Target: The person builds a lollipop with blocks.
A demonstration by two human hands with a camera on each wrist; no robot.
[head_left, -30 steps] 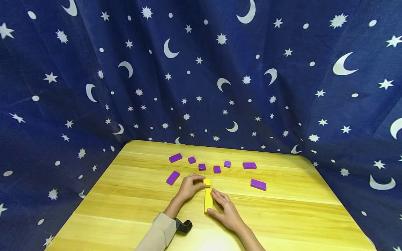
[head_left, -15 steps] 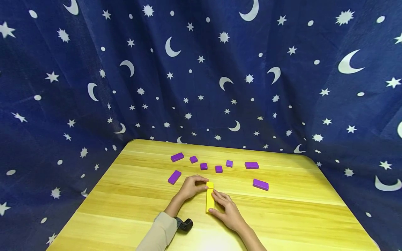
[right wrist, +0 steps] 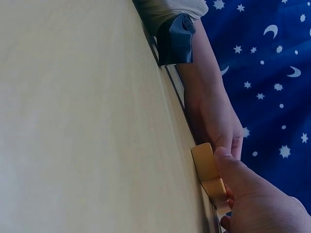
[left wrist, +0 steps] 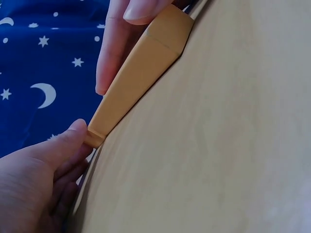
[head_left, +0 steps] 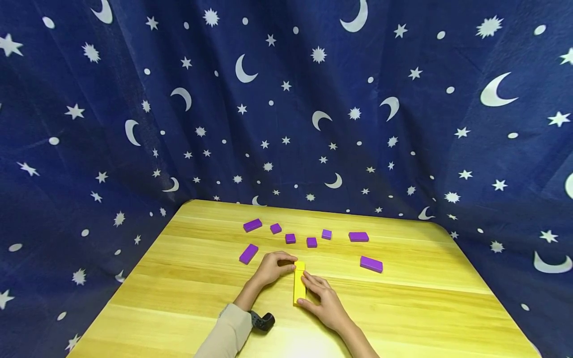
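A long yellow block (head_left: 298,289) lies flat on the wooden table (head_left: 179,298), pointing away from me. A small yellow cube (head_left: 299,265) sits against its far end. My left hand (head_left: 292,263) pinches the cube from the left. My right hand (head_left: 308,294) grips the long block, fingers along its right side and thumb at its near end. The left wrist view shows the long block (left wrist: 131,85) with the cube (left wrist: 170,26) seamed to it and a fingertip on the cube. In the right wrist view my thumb presses the yellow blocks (right wrist: 206,165).
Several purple blocks form an arc beyond the hands: long ones (head_left: 252,225), (head_left: 248,253), (head_left: 358,236), (head_left: 371,264) and small cubes (head_left: 275,228), (head_left: 290,238), (head_left: 311,242), (head_left: 326,233). A dark blue star-and-moon curtain (head_left: 286,99) surrounds the table.
My left hand has slid the yellow cube toward me until it meets the long block's far end. The right hand has stayed on the long block.
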